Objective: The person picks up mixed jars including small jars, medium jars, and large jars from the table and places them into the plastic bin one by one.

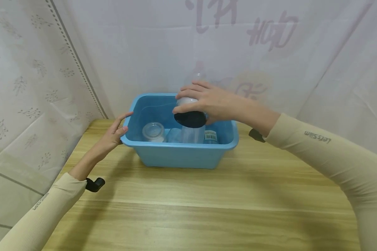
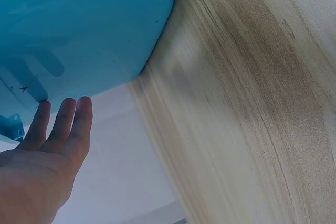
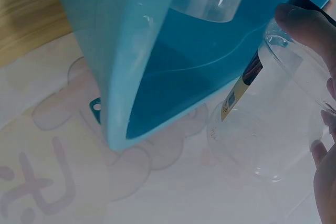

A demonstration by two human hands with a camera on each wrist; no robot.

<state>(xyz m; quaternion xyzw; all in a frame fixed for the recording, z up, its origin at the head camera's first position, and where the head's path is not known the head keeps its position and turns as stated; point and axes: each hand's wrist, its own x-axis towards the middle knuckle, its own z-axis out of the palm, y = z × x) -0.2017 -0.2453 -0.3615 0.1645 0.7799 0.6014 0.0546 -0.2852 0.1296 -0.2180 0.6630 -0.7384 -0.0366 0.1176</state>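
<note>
A clear plastic jar (image 3: 268,124) with a black lid (image 1: 191,119) and a printed label is in my right hand (image 1: 212,101), above the blue basin (image 1: 179,156). Its lid end tilts toward me in the head view, and my thumb and fingers grip it there. On the left side of the basin rests my left hand (image 1: 113,133), thumb and index finger at the rim. The left wrist view shows its other fingers (image 2: 63,124) fairly straight against the outer wall. Inside the basin lie a round clear jar (image 1: 154,131), an upright clear container (image 1: 193,135) and a labelled container (image 1: 211,136).
The basin stands near the back of a wood-grain table (image 1: 188,209). A pale printed curtain (image 1: 163,45) hangs close behind it, with another patterned cloth (image 1: 28,87) at the left. Another clear container (image 1: 174,135) sits low in the basin, partly hidden.
</note>
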